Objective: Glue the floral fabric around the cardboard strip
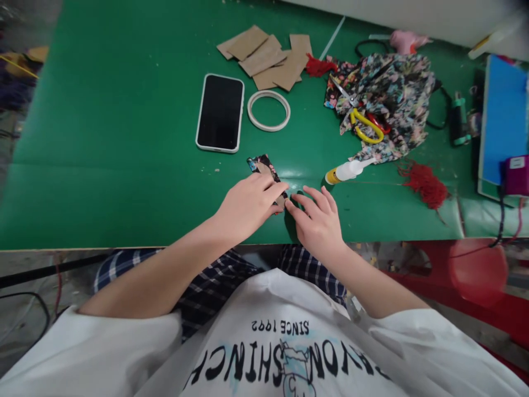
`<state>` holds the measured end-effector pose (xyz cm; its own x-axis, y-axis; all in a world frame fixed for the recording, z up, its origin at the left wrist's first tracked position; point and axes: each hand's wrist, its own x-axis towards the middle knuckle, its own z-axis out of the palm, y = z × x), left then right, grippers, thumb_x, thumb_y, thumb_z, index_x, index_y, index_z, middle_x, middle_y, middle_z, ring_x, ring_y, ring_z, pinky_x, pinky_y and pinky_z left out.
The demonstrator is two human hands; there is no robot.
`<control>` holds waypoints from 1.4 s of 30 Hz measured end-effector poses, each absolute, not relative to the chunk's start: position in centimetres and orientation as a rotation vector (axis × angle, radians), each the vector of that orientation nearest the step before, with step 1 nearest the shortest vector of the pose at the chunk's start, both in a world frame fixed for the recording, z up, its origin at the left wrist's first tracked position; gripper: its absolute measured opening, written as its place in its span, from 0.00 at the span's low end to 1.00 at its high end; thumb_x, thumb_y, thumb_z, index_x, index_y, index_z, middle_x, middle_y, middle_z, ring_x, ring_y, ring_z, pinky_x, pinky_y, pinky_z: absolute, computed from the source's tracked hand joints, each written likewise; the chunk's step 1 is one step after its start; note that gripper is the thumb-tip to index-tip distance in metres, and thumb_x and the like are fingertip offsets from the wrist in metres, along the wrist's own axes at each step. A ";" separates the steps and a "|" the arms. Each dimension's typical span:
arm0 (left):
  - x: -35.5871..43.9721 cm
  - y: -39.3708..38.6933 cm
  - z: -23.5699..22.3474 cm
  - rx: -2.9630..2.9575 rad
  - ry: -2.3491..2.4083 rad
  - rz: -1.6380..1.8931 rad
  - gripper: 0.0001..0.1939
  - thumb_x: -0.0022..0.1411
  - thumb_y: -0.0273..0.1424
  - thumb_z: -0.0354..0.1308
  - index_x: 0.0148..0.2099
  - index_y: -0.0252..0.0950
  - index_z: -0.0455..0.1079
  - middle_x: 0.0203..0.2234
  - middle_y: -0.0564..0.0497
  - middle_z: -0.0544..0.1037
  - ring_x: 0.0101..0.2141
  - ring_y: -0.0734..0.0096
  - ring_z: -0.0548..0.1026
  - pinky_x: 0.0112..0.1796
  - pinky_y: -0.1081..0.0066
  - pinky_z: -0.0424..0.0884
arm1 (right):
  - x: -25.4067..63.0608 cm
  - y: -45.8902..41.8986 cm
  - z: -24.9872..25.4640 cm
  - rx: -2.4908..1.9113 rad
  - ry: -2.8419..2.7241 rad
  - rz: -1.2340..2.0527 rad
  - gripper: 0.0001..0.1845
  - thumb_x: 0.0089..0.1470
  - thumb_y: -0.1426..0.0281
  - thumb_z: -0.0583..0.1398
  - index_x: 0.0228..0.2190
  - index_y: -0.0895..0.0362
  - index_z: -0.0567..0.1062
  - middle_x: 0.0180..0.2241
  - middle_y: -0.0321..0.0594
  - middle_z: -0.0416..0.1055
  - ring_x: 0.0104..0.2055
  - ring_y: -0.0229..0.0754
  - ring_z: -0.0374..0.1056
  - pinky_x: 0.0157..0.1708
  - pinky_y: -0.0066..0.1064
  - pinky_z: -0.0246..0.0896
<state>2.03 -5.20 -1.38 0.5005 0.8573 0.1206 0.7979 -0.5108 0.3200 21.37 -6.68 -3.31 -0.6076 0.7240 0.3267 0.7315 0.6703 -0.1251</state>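
A small cardboard piece edged with dark floral fabric lies on the green table near its front edge. My left hand lies over it, fingers bent and closed on its lower part, hiding much of the piece. My right hand is just to the right, its fingers apart and the thumb tip at the piece's right end; whether it presses on the fabric I cannot tell. Beyond the right fingertips a glue bottle with a white nozzle lies on its side.
A phone and a tape roll lie ahead, with brown cardboard pieces behind. Floral fabric with yellow-handled scissors on it spreads to the right, near red yarn. A pink glue gun sits at the back.
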 end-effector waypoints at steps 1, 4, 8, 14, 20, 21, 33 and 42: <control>2.1 -5.1 -1.4 2.526 1.410 0.397 0.18 0.60 0.35 0.57 0.51 0.34 0.65 0.42 0.42 0.73 0.43 0.59 0.71 0.42 0.63 0.68 | 21.4 -6.5 -3.3 -1.153 -2.528 0.010 0.16 0.54 0.77 0.54 0.42 0.54 0.74 0.44 0.41 0.74 0.56 0.49 0.59 0.58 0.51 0.49; 2.0 -4.8 -1.4 2.481 1.428 0.459 0.13 0.63 0.33 0.53 0.48 0.33 0.68 0.40 0.43 0.75 0.42 0.60 0.72 0.41 0.63 0.68 | 21.4 -6.3 -3.2 -1.186 -2.415 0.222 0.15 0.53 0.77 0.53 0.39 0.55 0.75 0.43 0.41 0.74 0.51 0.45 0.63 0.55 0.45 0.56; 1.4 -4.4 -0.7 2.223 1.442 0.529 0.14 0.66 0.29 0.48 0.52 0.35 0.66 0.41 0.46 0.77 0.43 0.65 0.74 0.43 0.65 0.70 | 20.4 -6.9 -3.2 -1.299 -2.219 0.320 0.15 0.54 0.66 0.57 0.43 0.58 0.70 0.40 0.44 0.73 0.45 0.45 0.66 0.49 0.41 0.62; 0.4 -4.7 0.2 2.120 1.399 0.600 0.17 0.65 0.27 0.48 0.56 0.34 0.61 0.47 0.45 0.75 0.46 0.68 0.74 0.47 0.66 0.70 | 18.0 -7.7 -3.0 -1.415 -2.282 0.224 0.25 0.54 0.61 0.57 0.51 0.58 0.64 0.42 0.47 0.73 0.44 0.48 0.66 0.45 0.43 0.62; -0.7 -4.6 -1.2 2.568 1.215 0.456 0.21 0.62 0.33 0.54 0.56 0.33 0.62 0.56 0.40 0.66 0.59 0.57 0.59 0.56 0.54 0.59 | 18.2 -7.3 -3.2 -1.292 -2.216 0.160 0.23 0.54 0.71 0.55 0.53 0.57 0.62 0.40 0.44 0.75 0.40 0.43 0.71 0.42 0.37 0.67; -0.7 -4.4 -1.6 2.623 1.209 0.433 0.22 0.61 0.34 0.55 0.56 0.33 0.63 0.56 0.41 0.67 0.59 0.55 0.59 0.57 0.52 0.57 | 18.4 -7.1 -3.3 -1.278 -2.190 0.160 0.23 0.55 0.72 0.54 0.52 0.56 0.62 0.40 0.43 0.75 0.39 0.42 0.72 0.41 0.35 0.68; 0.3 -4.9 0.8 2.528 1.116 1.026 0.10 0.65 0.28 0.50 0.44 0.34 0.72 0.35 0.49 0.81 0.37 0.72 0.78 0.44 0.67 0.72 | 20.8 -7.5 1.2 -1.063 -1.825 0.419 0.16 0.51 0.75 0.60 0.43 0.51 0.74 0.39 0.39 0.75 0.41 0.40 0.71 0.42 0.37 0.70; 1.6 -7.0 3.2 2.418 1.086 1.173 0.12 0.63 0.29 0.55 0.48 0.34 0.69 0.37 0.49 0.80 0.39 0.72 0.77 0.42 0.70 0.73 | 19.9 -8.2 4.4 -1.050 -1.763 0.387 0.14 0.47 0.79 0.63 0.36 0.52 0.77 0.30 0.35 0.74 0.33 0.36 0.69 0.31 0.32 0.68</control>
